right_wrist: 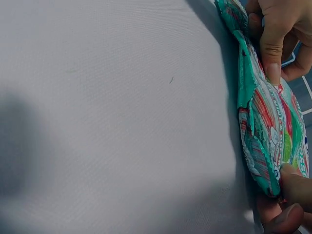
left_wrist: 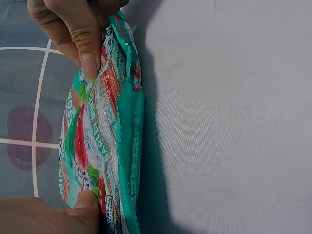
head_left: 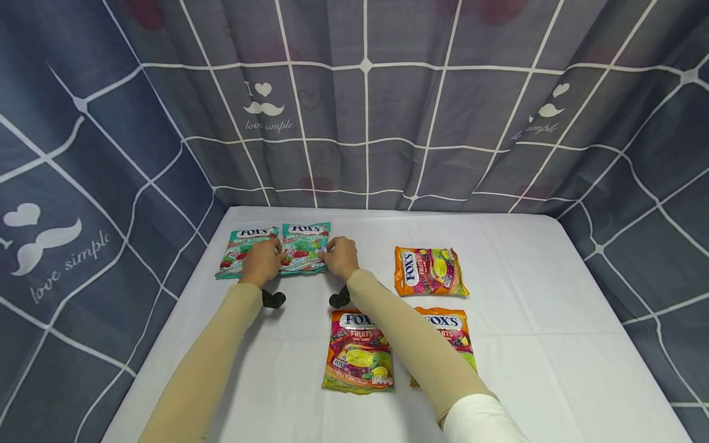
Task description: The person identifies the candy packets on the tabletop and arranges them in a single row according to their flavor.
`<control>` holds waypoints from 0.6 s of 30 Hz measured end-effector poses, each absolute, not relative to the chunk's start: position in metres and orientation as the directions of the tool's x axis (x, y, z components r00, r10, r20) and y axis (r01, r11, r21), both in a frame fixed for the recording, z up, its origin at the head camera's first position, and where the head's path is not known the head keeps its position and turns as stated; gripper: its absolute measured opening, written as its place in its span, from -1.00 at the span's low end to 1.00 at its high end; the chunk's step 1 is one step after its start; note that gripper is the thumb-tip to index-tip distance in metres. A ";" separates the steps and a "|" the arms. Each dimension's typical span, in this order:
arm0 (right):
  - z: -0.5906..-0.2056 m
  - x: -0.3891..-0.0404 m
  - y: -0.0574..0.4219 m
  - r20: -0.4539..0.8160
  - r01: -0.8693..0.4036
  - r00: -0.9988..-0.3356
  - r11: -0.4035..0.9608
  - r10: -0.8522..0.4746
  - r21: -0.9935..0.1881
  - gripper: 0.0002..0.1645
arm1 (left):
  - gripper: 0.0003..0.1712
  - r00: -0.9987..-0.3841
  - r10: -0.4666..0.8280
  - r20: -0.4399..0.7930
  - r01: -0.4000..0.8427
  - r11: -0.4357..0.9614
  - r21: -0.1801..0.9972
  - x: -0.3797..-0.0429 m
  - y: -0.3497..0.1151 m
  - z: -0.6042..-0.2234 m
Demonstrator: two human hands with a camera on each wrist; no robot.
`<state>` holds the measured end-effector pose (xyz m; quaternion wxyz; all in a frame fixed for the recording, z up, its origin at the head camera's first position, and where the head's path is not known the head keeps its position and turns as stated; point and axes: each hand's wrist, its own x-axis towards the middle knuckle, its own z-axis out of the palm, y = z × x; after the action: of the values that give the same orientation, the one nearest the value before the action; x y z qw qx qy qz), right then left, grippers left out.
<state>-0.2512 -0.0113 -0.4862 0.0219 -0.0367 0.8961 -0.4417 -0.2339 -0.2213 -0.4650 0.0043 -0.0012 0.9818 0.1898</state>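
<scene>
A teal FOX'S Mint Blossom candy bag [head_left: 301, 246] lies face up at the back left of the white table, with both hands at its sides. My left hand [head_left: 263, 261] pinches its left edge, overlapping a second teal candy bag [head_left: 235, 251] just left of it. My right hand [head_left: 341, 257] pinches the right edge. In the left wrist view, thumbs press on the front of the candy bag [left_wrist: 109, 131] at both ends. The right wrist view shows the candy bag's [right_wrist: 265, 119] lower seam close over the table, with fingers of both hands on it.
Three orange FOX'S Fruits candy bags lie on the table [head_left: 554, 344]: one [head_left: 431, 272] at the right, one [head_left: 359, 357] at front centre, one [head_left: 451, 329] partly hidden under my right forearm. Dark grid-patterned curtains [head_left: 399, 111] surround the table's back and sides.
</scene>
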 end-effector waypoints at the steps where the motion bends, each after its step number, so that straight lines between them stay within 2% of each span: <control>1: -0.486 -0.251 -0.011 -0.010 -0.045 -0.996 0.606 -0.087 -0.794 -0.64 | -0.80 -1.000 0.000 -0.006 -0.002 0.928 0.372 -0.234 -0.221 -0.466; 18: -0.490 -0.253 -0.010 -0.017 -0.037 -0.997 0.618 -0.081 -0.785 -0.60 | -0.74 -1.000 -0.011 0.027 0.000 0.927 0.374 -0.232 -0.222 -0.470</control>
<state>-0.2535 -0.0103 -0.4902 0.0252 -0.0328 0.8991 -0.4358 -0.2321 -0.2222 -0.4699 -0.0145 -0.0030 0.9816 0.1905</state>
